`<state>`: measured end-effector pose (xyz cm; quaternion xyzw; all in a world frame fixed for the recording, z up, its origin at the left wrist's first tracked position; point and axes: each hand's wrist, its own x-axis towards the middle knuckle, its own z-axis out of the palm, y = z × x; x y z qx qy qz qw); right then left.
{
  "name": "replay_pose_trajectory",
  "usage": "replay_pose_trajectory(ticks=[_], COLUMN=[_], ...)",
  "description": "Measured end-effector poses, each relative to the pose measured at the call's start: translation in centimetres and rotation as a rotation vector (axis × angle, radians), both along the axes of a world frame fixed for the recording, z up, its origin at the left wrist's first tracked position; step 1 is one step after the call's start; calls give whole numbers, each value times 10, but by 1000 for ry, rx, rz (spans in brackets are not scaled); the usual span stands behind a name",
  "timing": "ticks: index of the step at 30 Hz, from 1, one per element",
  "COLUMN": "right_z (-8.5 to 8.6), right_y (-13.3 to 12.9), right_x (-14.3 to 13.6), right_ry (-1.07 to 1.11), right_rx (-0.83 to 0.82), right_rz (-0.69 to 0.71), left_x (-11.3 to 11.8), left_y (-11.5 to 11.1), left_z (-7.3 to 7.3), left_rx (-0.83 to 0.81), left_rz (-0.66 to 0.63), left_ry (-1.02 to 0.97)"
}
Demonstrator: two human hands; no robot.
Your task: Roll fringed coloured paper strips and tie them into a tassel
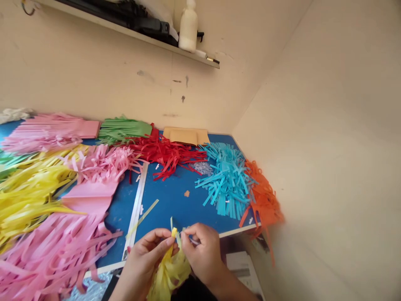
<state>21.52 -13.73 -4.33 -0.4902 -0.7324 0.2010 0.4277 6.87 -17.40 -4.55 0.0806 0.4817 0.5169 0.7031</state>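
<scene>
At the front edge of the blue table, my left hand [144, 261] pinches the top of a yellow paper tassel [167, 276], where a small yellow loop rises between thumb and forefinger. Beside it, my right hand [203, 253] is closed, thumb and forefinger pinched at the pale strips by the tassel's top; what exactly sits between those fingertips is hard to see. The tassel's fringe hangs down between both hands, in front of dark clothing. A loose pale-yellow strip [145, 217] lies on the table just beyond my left hand.
Cut fringes lie over the blue table [169, 196]: pink [53, 251], yellow [34, 184], green [125, 127], red [169, 154], light blue [225, 179]. An orange fringe [265, 194] overhangs the right edge. Behind are folded tan paper [184, 136] and a wall shelf [140, 39] with a white bottle [188, 29].
</scene>
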Motion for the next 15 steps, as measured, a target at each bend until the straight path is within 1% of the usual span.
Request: replay_pose_trajectory(ticks=[2, 4, 8, 11, 14, 15], right_z=[0, 1, 6, 7, 5, 5], right_y=[-1, -2, -5, -6, -6, -5], right_x=[0, 0, 1, 2, 2, 3], right_ry=[-47, -45, 65, 90, 69, 71], right_rx=[62, 66, -62, -166, -318, -359], right_rz=[-47, -48, 68, 166, 318, 344], left_x=[0, 1, 1, -1, -2, -2], left_y=[0, 0, 0, 0, -3, -5], left_z=[1, 1, -3, -6, -8, -9], left_rx=[-1, 7, 42, 111, 233, 267], left_rz=[-9, -20, -10, 4, 12, 28], left_ry=[11, 9, 52, 201, 442, 524])
